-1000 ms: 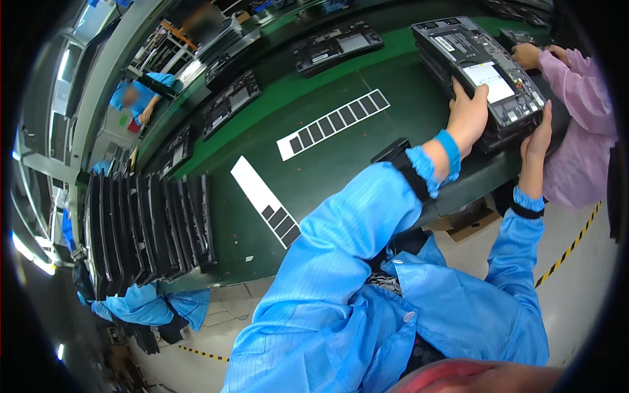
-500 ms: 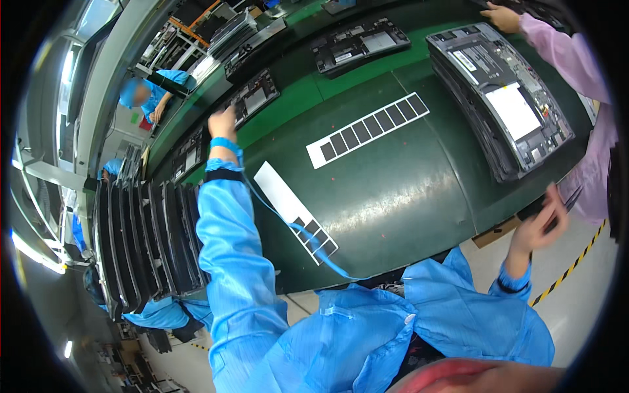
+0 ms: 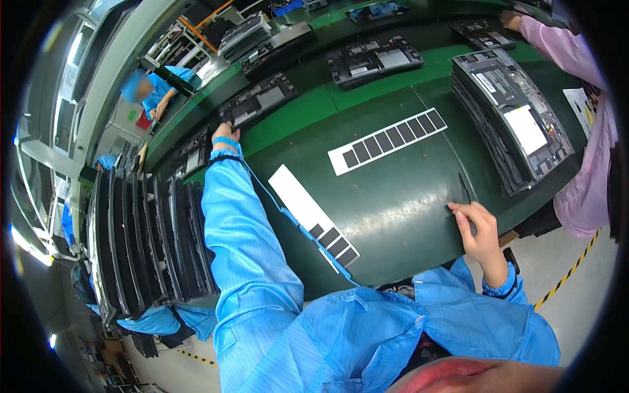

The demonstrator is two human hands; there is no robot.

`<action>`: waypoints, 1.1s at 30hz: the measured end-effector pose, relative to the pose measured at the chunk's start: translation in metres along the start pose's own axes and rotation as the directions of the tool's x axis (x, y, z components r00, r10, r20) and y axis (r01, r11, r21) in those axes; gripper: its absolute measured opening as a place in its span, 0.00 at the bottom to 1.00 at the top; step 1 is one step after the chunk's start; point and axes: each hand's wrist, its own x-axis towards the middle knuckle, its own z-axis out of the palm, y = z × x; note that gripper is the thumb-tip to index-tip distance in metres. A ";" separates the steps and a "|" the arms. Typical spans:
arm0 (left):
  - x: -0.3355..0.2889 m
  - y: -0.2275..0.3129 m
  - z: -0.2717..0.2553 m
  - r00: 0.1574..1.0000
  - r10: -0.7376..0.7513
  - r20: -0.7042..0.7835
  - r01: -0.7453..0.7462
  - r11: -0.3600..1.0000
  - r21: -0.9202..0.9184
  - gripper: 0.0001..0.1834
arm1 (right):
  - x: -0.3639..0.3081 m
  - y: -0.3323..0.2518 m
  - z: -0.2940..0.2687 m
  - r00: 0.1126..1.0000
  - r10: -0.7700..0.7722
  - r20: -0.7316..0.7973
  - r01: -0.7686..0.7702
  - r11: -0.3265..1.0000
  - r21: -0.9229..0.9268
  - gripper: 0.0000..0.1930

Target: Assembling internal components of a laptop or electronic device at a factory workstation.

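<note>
My left hand [image 3: 226, 133] reaches out at the far left, its fingers closed at the near corner of an opened laptop base [image 3: 268, 98] with bare inner parts. The fingertips are partly hidden there. Over the green table, at the right, my right hand [image 3: 479, 230] pinches dark tweezers [image 3: 464, 188] whose tips point away from me. Between my hands lie two white strips with black rectangular pads: a fuller strip [image 3: 337, 161] at the back and a mostly bare strip [image 3: 291, 190] nearer me. A blue coiled cord [image 3: 288, 215] from my left wrist crosses the nearer strip.
A stack of opened laptop bases [image 3: 495, 98] stands at the right, beside a co-worker's pink sleeve [image 3: 557, 49]. More bases, including one laptop base [image 3: 373, 60], lie along the far green strip. Dark upright panels [image 3: 151, 242] crowd the left. Another person [image 3: 160, 92] sits far left.
My right hand has come from beyond the table's right edge to over the table with the tweezers. My left hand has lowered to the laptop base's near corner. The view has shifted slightly.
</note>
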 end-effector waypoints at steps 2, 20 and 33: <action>-0.115 -0.002 0.077 0.985 0.099 0.142 -0.098 0.995 -0.015 0.12 | -0.006 0.009 -0.005 0.994 0.090 -0.057 -0.093 0.994 -0.050 0.05; -0.564 -0.035 -0.107 0.823 0.075 0.563 -0.052 0.997 -0.056 0.17 | 0.032 -0.017 -0.010 0.908 0.381 0.174 -0.290 0.273 0.917 0.23; -0.576 -0.078 -0.121 0.727 -0.077 0.683 -0.166 0.945 0.283 0.17 | -0.002 0.011 -0.005 0.878 0.471 -0.085 -0.340 0.738 0.583 0.23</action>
